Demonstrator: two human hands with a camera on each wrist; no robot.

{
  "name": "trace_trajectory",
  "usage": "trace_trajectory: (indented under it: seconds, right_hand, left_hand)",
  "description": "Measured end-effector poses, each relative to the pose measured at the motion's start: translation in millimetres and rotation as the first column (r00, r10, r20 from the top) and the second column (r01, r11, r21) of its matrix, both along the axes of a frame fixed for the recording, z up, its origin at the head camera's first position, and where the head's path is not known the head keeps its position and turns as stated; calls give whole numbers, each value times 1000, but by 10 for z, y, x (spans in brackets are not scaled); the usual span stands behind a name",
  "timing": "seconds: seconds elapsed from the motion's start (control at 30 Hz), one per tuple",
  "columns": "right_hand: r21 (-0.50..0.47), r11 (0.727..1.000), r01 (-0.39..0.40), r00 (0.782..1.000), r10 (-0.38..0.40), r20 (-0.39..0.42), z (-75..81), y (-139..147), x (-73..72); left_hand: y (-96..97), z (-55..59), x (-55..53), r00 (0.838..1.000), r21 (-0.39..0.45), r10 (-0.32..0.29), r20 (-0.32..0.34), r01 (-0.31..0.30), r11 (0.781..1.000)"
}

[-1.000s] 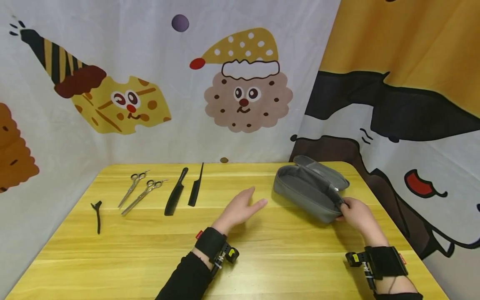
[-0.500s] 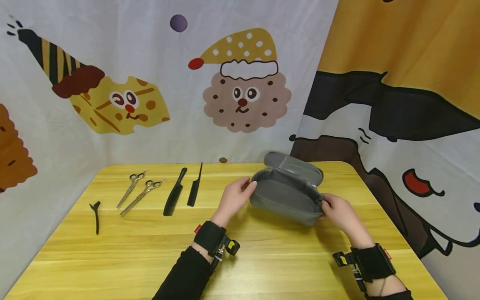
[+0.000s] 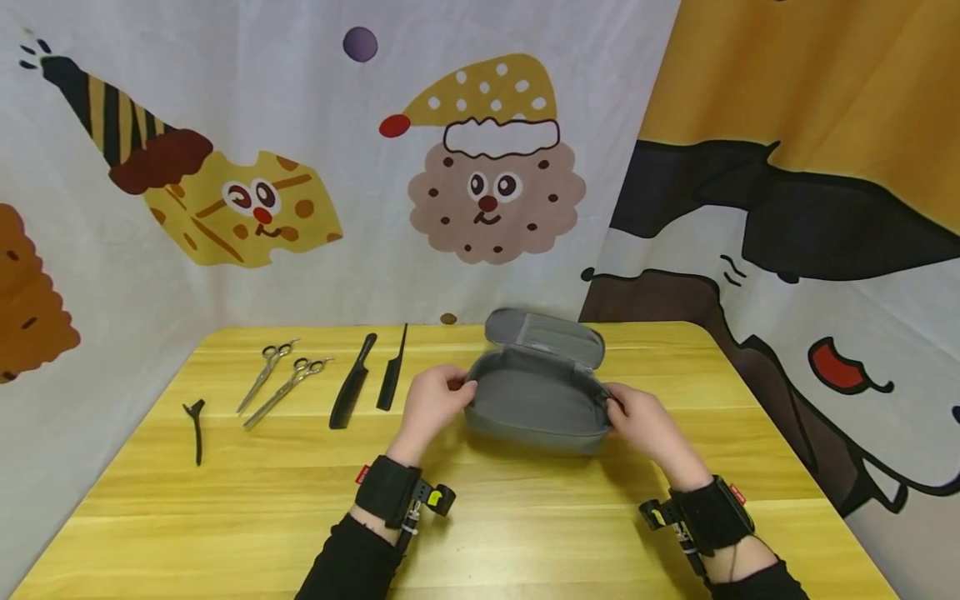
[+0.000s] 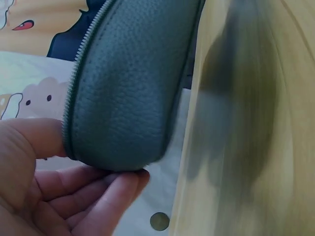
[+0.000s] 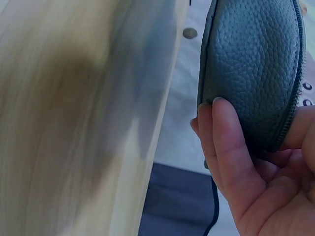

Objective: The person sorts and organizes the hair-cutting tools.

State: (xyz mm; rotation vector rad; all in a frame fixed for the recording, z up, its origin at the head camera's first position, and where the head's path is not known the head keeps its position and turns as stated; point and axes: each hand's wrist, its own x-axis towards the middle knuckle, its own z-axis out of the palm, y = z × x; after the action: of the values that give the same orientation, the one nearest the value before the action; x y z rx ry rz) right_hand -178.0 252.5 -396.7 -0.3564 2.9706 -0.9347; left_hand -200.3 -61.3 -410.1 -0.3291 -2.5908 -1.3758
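Grey case — long axis crosswise, right end slightly nearer; lid behind.

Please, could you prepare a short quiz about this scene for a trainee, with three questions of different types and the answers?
1. Which hand or hands hold the grey case?

2. True or false: the case is zipped shut.

3. In the head view, which thing lies farthest left on the table?
A) a comb
B) the black clip
C) a pair of scissors

Key:
1. Both: the left hand grips one end and the right hand grips the other.
2. False: its lid is open, on the far side.
3. B.
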Motion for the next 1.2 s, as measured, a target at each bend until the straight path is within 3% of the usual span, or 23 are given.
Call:
trace_trajectory:
  seconds: [0.33, 0.57, 1.2]
  right_hand:
    - [-13, 997, -81, 996, 81, 30, -102, -253, -76]
    - [46, 995, -91, 996, 92, -16, -112, -421, -159]
    - [107, 981, -162, 987, 162, 17, -208, -656, -323]
  left_hand:
    - [-252, -12, 127, 994, -88, 28, 108, -19, 996]
    - [-371, -35, 135, 988, -98, 43, 150, -28, 995]
    - [-578, -121, 110, 976, -152, 79, 201, -48, 987]
